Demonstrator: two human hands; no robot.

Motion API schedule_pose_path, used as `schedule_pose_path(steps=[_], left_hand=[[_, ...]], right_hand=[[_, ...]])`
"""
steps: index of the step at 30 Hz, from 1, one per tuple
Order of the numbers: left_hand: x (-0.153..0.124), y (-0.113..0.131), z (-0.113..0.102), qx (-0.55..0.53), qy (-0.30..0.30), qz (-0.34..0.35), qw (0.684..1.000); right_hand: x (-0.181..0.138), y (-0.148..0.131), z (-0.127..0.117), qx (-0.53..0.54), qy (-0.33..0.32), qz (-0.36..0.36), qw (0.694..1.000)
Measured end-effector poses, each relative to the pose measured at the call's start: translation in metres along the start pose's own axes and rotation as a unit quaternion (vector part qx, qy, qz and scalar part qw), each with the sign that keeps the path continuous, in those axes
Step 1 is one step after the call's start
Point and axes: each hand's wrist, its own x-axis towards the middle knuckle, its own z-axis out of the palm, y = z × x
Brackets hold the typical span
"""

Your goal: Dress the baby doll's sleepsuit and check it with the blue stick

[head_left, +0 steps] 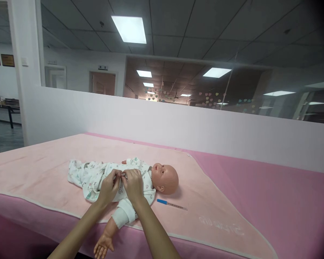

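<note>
A baby doll [166,177] lies on its back on a light pink blanket [43,162], head to the right. It wears a white printed romper [91,176]. My left hand [109,187] and my right hand [134,185] meet over the doll's chest, fingers pinched together on the front of the romper. One doll arm [108,235] hangs over the near edge of the blanket. A thermometer with a blue cap [170,204] lies on the blanket just below the doll's head.
The blanket covers a pink table [272,194] backed by a low white partition [205,129] with glass above. A dark desk [4,106] stands far off at the left. Ceiling lights are on overhead.
</note>
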Motion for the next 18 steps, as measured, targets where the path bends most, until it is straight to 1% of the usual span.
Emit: schedule_pose_path(steps=[1,3,5,6,8,9,10,11,12,14,16,18], left_hand=[[0.002,0.0,-0.002,0.021,0.01,0.008,1.0],[0.009,0.001,-0.005,0.086,0.036,0.029,0.995],[0.022,0.003,-0.006,0.141,0.055,0.047,0.987],[0.03,0.004,-0.004,0.151,0.058,0.051,0.986],[0.047,0.006,0.006,0.146,0.031,0.053,0.987],[0.055,0.008,0.014,0.138,-0.003,0.054,0.989],[0.061,0.009,0.024,0.13,-0.05,0.054,0.989],[0.066,0.01,0.033,0.121,-0.102,0.051,0.986],[0.069,0.01,0.042,0.105,-0.151,0.044,0.982],[0.071,0.009,0.053,0.043,-0.23,0.027,0.972],[0.069,0.006,0.056,-0.048,-0.28,0.006,0.959],[0.066,0.003,0.052,-0.115,-0.308,-0.007,0.944]], right_hand=[[-0.002,-0.002,-0.005,0.004,0.006,0.0,1.0],[-0.011,-0.007,-0.021,0.023,0.042,0.016,0.999],[-0.032,-0.006,-0.044,0.043,0.105,0.057,0.992],[-0.046,-0.003,-0.057,0.043,0.137,0.085,0.986],[-0.077,0.01,-0.084,0.017,0.182,0.134,0.974],[-0.092,0.02,-0.097,-0.013,0.192,0.154,0.969],[-0.107,0.031,-0.109,-0.052,0.191,0.175,0.964],[-0.119,0.042,-0.12,-0.094,0.182,0.199,0.958],[-0.129,0.054,-0.129,-0.134,0.16,0.217,0.954],[-0.142,0.073,-0.143,-0.186,0.086,0.235,0.95],[-0.148,0.084,-0.151,-0.196,0.01,0.233,0.952],[-0.15,0.086,-0.154,-0.185,-0.031,0.226,0.956]])
